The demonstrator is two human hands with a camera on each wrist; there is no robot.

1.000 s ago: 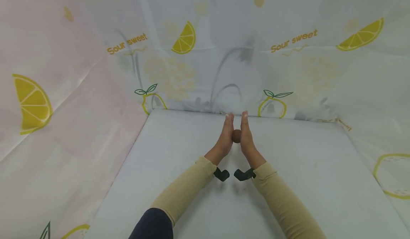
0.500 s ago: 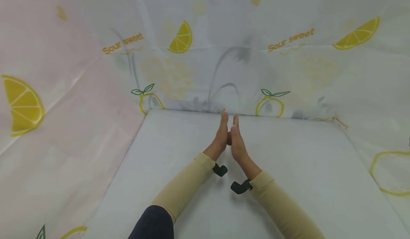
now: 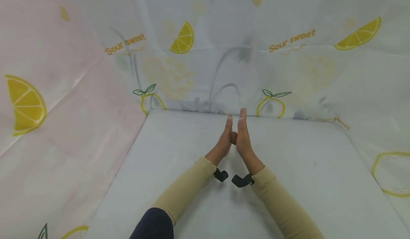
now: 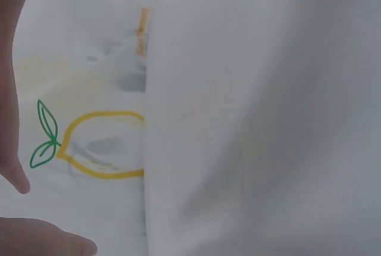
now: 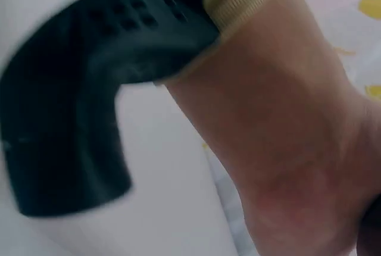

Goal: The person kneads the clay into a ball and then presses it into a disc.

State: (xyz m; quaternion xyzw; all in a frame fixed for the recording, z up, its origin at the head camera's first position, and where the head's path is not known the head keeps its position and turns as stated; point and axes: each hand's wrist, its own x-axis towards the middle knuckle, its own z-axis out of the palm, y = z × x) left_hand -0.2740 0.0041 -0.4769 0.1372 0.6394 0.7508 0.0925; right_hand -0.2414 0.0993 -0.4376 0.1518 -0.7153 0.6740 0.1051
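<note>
Tabletop (image 3: 179, 135), ball (image 3: 233, 138) between hands (image 3: 225, 139) (image 3: 244, 139) — head, not left wrist

One ball (image 3: 233, 138), two hands (image 3: 223, 143) (image 3: 245, 139) — two tan sleeves (image 3: 182, 185) (image 3: 285, 201), two black wrist pieces (image 3: 221, 175) (image 3: 242, 181), one tabletop (image 3: 173, 139)

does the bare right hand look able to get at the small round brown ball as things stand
Yes, it seems so: the bare right hand appears to touch the small round brown ball, with nothing visible between them; the bare left hand flanks its other side.

The person's forearms (image 3: 184, 189) converge ahead; left grip (image 3: 224, 140) and right grip (image 3: 244, 138) face each other, slightly apart, fingers (image 3: 242, 124) straight.
</note>
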